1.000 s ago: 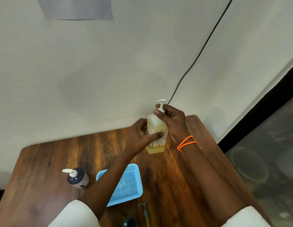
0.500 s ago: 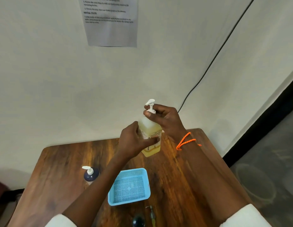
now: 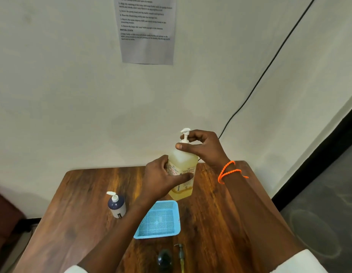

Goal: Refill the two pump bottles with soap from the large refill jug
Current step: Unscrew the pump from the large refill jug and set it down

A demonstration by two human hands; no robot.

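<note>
The large refill jug (image 3: 182,164), translucent with yellow soap and a white pump top, stands upright near the far edge of the wooden table (image 3: 82,194). My left hand (image 3: 161,180) grips its body from the left. My right hand (image 3: 202,148) pinches the pump collar at the jug's neck. A small dark blue pump bottle (image 3: 117,205) with a white pump stands to the left. Near the front edge sits a dark bottle (image 3: 164,259) without a pump, and a loose pump head (image 3: 180,253) lies beside it.
A light blue mesh tray (image 3: 158,221) lies in the middle of the table, in front of the jug. A printed sheet (image 3: 147,30) hangs on the wall, and a black cable (image 3: 269,66) runs down the wall behind the jug. Floor drops off at the right.
The view has tilted up and shifted, showing more of the wall sheet. Both hands have stayed on the jug; my right hand's fingers have turned around the pump collar.
</note>
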